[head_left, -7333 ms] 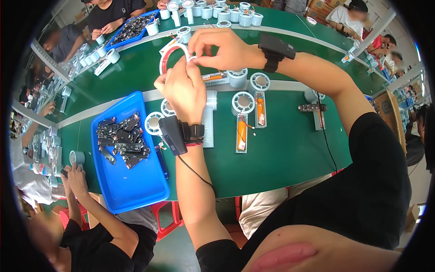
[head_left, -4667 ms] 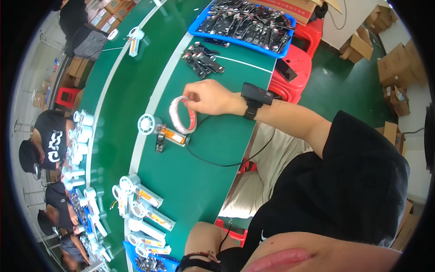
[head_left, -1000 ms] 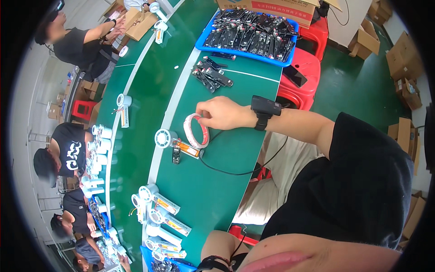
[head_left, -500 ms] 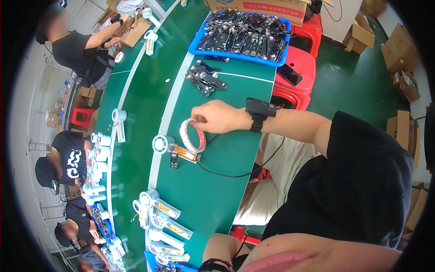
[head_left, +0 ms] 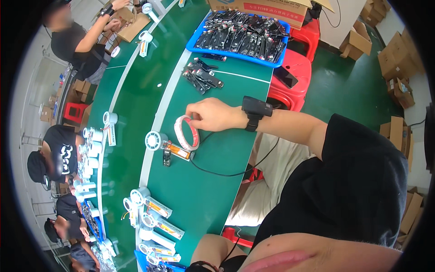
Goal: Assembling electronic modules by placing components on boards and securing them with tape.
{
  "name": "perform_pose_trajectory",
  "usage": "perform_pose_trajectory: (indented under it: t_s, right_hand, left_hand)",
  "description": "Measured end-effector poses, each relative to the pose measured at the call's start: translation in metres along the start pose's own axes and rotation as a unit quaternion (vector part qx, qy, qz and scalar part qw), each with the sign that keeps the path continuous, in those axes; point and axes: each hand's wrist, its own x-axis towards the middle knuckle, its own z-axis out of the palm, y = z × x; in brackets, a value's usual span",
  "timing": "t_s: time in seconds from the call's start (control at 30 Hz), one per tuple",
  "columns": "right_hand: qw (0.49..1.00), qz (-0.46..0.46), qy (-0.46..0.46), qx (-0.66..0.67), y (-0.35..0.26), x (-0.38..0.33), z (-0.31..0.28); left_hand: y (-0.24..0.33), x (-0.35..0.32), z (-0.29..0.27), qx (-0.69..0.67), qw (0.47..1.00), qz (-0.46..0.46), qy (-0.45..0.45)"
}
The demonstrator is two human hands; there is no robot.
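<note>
My right hand (head_left: 209, 114), with a black band and device on the wrist, reaches over the green table. Its thumb and fingers pinch the upper rim of a roll of tape (head_left: 194, 137), white outside with a red inner core. The roll is tilted on edge beside an opened handheld fan (head_left: 156, 141), whose handle shows an orange part inside. A small black circuit board (head_left: 167, 157) lies next to that fan. A dark bracelet (head_left: 205, 266) shows at the lower edge, but my left hand is out of the picture.
Several more handheld fans (head_left: 157, 207) lie nearer the lower edge. Black boards (head_left: 201, 76) are piled beyond my hand, before a blue tray (head_left: 190, 48) full of them. A black cable (head_left: 222, 174) crosses the table. Red stools (head_left: 297, 63) stand alongside. People work across the table.
The whole view has shifted slightly, so the table things appear a little further left. My right hand keeps its grip on the roll. The person at the upper left has moved their hands.
</note>
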Motion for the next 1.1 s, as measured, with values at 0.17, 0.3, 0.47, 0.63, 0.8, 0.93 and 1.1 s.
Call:
perform_pose_trajectory:
  t_s: [0.17, 0.3, 0.47, 0.63, 0.8, 0.93, 1.1]
  right_hand:
    - [1.000, -0.008, 0.007, 0.023, 0.004, -0.001, 0.005]
    - [0.999, -0.013, 0.023, 0.027, 0.004, 0.002, 0.003]
    - [0.993, -0.021, 0.056, 0.103, 0.016, 0.001, 0.001]
    - [0.982, -0.008, 0.086, 0.165, -0.040, -0.010, 0.004]
    - [0.999, -0.039, 0.024, -0.014, -0.095, -0.003, -0.003]
    - [0.993, -0.077, -0.046, -0.082, -0.117, 0.007, 0.017]
    - [0.954, -0.298, -0.023, -0.029, -0.138, 0.004, 0.029]
  left_hand:
    - [-0.001, 0.009, -0.005, 0.023, 0.999, -0.021, 0.037]
    - [-0.001, 0.024, -0.007, 0.045, 0.997, -0.040, 0.057]
    - [0.006, 0.040, -0.010, 0.085, 0.991, -0.056, 0.086]
    - [-0.061, 0.008, -0.076, 0.568, 0.802, -0.181, -0.019]
    - [-0.072, -0.056, -0.094, 0.500, 0.816, -0.260, -0.127]
    - [-0.065, -0.066, -0.108, 0.530, 0.796, -0.216, -0.196]
    - [-0.054, -0.073, -0.116, 0.483, 0.840, -0.243, -0.041]
